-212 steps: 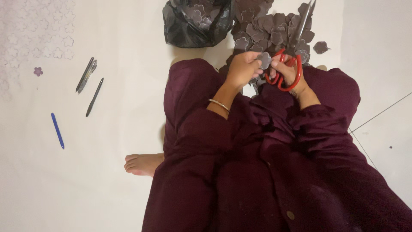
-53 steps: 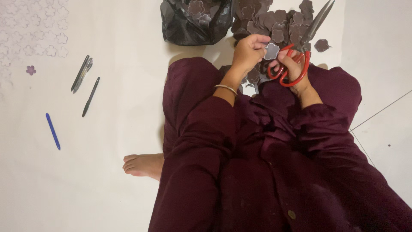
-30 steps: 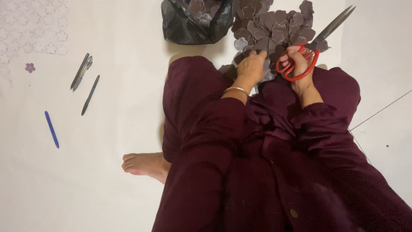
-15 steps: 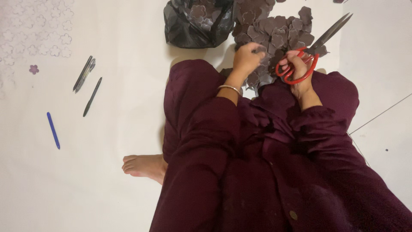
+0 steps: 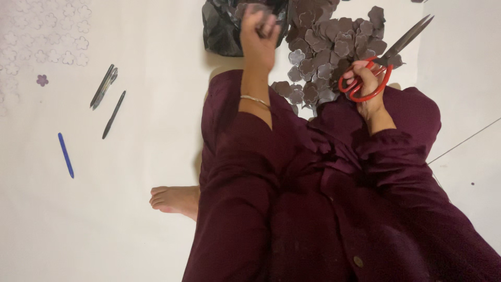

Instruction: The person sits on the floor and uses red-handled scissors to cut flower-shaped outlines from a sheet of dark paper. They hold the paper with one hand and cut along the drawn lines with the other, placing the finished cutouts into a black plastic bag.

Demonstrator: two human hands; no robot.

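Nearest the camera, dark maroon clothing (image 5: 334, 209) fills the lower part of the view, and a bare foot (image 5: 175, 200) is seen beside it on the pale floor (image 5: 104, 235).

Further out, the right hand (image 5: 368, 86) is closed around the red handles of a pair of scissors (image 5: 383, 60), with fingers passed through the loops. The grey blades are nearly shut and point up and to the right, away from the body. They touch nothing.

The left hand (image 5: 258, 36) is stretched forward, a thin bangle (image 5: 254, 99) on its wrist. Its fingers are curled into a narrow, closed grip over the mouth of a black plastic bag (image 5: 224, 31). Something small and dark seems to be pinched there, but blur hides what it is.

Between the two hands, a pile of purple flower-shaped cutouts (image 5: 329, 47) lies on the floor, just beyond the knees and just beside the bag.

Well apart on the left, a blue pen (image 5: 66, 154) and dark pens (image 5: 107, 94) lie on the floor. Beyond them, a single purple flower cutout (image 5: 42, 80) is seen beside a white sheet (image 5: 47, 31) with flower-shaped holes.
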